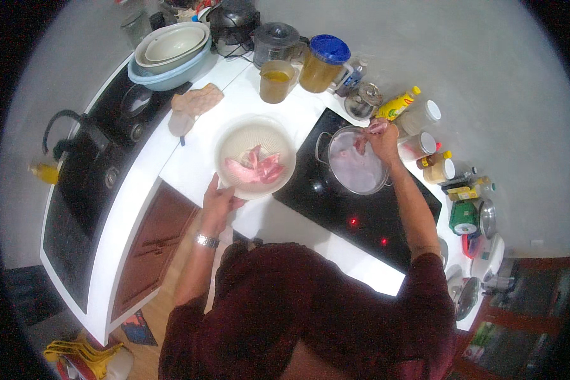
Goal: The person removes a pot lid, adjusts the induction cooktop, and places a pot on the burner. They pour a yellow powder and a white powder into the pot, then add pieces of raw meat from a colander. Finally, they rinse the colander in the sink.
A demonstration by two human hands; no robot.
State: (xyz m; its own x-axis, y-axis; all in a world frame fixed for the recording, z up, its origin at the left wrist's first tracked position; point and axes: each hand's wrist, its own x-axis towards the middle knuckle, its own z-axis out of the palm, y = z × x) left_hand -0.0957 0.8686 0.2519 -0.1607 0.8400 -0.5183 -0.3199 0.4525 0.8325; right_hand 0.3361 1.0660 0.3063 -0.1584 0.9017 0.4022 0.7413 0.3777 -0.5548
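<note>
My left hand (219,202) grips the near rim of a ribbed, cream plastic colander (240,137). Several pieces of raw pink meat (266,168) lie in it. Over the far right rim of a metal pot (319,149), my right hand (382,140) holds a piece of raw meat (378,125). Cloudy, whitish liquid (354,166) fills the pot, and a reddish piece of meat (360,144) shows near its surface below my fingers. The pot stands on a black glass cooktop (323,190) with red lights lit near its front.
Behind stand a jug with a blue lid (330,50), an open jug of yellowish liquid (273,85) and a glass jar (361,100). Bottles and jars (418,145) line the wall at right. Left are a cloth (197,102), stacked basins (171,61) and a black sink (90,156).
</note>
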